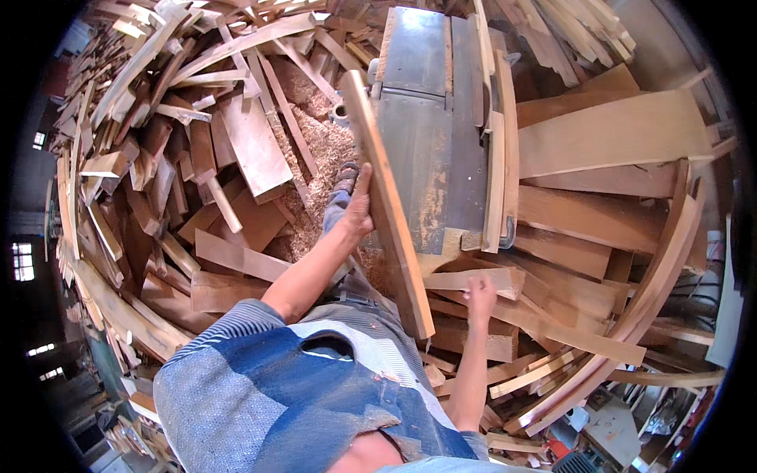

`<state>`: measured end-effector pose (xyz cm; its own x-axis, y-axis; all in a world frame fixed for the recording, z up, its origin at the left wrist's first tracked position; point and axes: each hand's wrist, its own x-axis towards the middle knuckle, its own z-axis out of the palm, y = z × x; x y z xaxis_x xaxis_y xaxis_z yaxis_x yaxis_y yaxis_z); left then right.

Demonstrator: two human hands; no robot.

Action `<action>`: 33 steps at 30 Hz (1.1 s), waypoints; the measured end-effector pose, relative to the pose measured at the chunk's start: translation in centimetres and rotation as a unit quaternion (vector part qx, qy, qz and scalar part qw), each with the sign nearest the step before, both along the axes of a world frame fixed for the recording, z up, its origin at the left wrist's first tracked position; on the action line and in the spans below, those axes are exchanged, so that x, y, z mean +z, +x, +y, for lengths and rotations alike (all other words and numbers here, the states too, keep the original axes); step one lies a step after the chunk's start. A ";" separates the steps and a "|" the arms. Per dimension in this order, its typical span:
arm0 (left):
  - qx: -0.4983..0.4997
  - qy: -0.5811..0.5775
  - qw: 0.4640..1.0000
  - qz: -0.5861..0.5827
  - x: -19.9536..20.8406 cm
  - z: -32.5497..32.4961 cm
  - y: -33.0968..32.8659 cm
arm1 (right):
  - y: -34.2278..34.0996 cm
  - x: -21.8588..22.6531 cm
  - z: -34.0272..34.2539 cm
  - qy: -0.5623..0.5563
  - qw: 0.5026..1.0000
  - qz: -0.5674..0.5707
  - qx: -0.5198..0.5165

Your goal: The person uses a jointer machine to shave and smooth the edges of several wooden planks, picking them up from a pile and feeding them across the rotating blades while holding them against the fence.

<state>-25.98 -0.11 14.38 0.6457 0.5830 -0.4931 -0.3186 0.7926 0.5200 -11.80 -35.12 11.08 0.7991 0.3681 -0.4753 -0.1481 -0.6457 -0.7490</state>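
A long wooden board (386,201) stands tilted in front of me, its lower end close to my clothing. My left hand (361,209) is closed on the board's left side, about midway along it; part of the grip is hidden behind the wood. To the right of the board, my right hand (479,298) is raised with its fingers apart and holds nothing. Close by it lies the end of a short light board (473,280). Just beyond the held board is a woodworking machine with a long flat metal bed (414,158), dusted with sawdust.
Loose offcuts (158,158) are heaped high on the left. Wood shavings (315,118) cover the floor beside the machine. Wide planks (615,134) are stacked on the right, bordered by a long curved-looking beam (670,244). A wooden fence strip (509,158) runs along the machine's right side.
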 end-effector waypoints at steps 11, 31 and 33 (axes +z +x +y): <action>0.087 0.008 0.994 0.071 3.3 4.5 -8.0 | 10.6 -10.1 6.0 -0.017 0.973 -0.099 -0.208; 0.003 0.001 0.993 0.120 -1.5 1.5 -4.6 | -7.9 -7.2 -9.7 0.124 0.941 0.133 -0.285; -0.015 0.001 0.993 0.118 -1.8 1.1 -4.3 | -9.9 -6.4 -10.1 0.164 0.915 0.206 -0.304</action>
